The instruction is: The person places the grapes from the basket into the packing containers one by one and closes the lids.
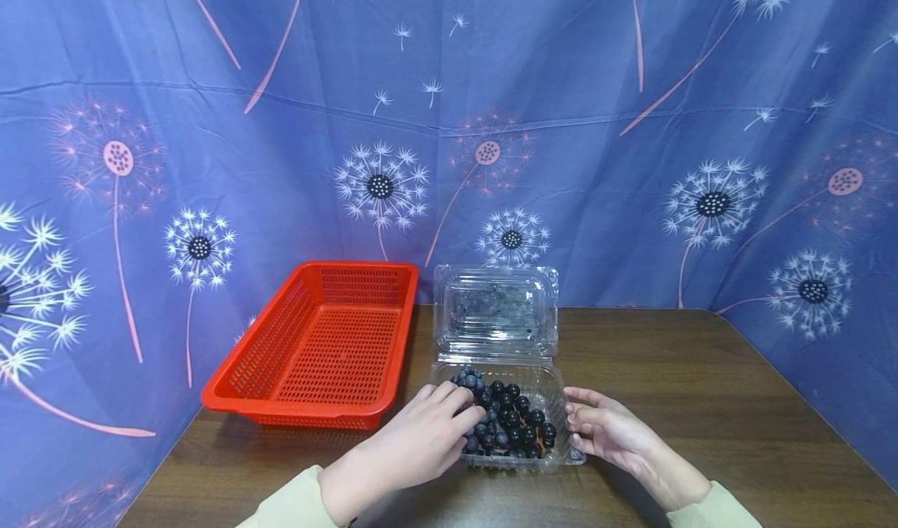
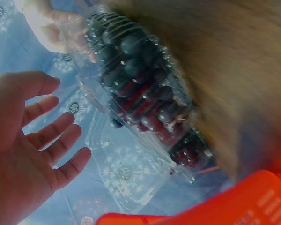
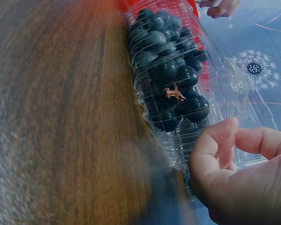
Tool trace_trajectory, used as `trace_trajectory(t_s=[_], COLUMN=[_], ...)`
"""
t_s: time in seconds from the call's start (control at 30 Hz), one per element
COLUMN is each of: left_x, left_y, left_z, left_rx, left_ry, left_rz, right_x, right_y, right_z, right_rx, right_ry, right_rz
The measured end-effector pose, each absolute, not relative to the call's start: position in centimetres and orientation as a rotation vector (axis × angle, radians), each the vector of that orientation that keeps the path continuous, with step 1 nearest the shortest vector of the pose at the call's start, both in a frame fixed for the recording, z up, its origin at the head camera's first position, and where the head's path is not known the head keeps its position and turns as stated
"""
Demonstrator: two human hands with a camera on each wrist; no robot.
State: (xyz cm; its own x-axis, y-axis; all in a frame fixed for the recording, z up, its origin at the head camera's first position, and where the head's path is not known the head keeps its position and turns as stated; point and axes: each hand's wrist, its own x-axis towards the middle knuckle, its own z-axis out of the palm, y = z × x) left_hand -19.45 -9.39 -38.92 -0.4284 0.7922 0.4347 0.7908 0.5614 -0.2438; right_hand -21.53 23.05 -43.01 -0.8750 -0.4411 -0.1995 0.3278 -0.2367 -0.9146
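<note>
A clear plastic clamshell box point(image 1: 557, 395) stands on the table with its lid point(image 1: 496, 310) raised at the back. Dark grapes point(image 1: 515, 415) fill much of it, and a brown stem point(image 3: 174, 93) shows among them in the right wrist view. My left hand point(image 1: 429, 430) hovers over the left side of the box, close above the grapes. Seen in the left wrist view, its fingers point(image 2: 65, 126) are spread and loosely bent, with nothing between them. At the box's right wall, my right hand point(image 1: 612, 432) pinches the rim between thumb and fingers.
A red plastic basket point(image 1: 403, 341) with slotted walls stands left of the box, nothing in it. The brown wooden table point(image 1: 673, 372) reaches back to a blue cloth point(image 1: 596, 200) with dandelion prints, which hangs behind and at both sides.
</note>
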Motion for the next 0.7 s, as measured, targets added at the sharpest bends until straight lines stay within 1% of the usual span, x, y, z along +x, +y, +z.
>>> trace_trajectory(t_s=[0.27, 0.7], left_x=[-19.2, -18.7], left_y=[-11.0, -12.3], left_z=[-39.8, -40.7], left_rx=[-1.225, -1.251], left_ry=[-2.27, -2.336], left_rz=[0.011, -0.056], right_x=[-21.6, -21.5], right_y=[23.1, 23.2], right_z=[-43.1, -43.0], right_rx=[-0.153, -0.137], right_ry=[1.571, 1.631], right_rz=[-2.13, -2.103])
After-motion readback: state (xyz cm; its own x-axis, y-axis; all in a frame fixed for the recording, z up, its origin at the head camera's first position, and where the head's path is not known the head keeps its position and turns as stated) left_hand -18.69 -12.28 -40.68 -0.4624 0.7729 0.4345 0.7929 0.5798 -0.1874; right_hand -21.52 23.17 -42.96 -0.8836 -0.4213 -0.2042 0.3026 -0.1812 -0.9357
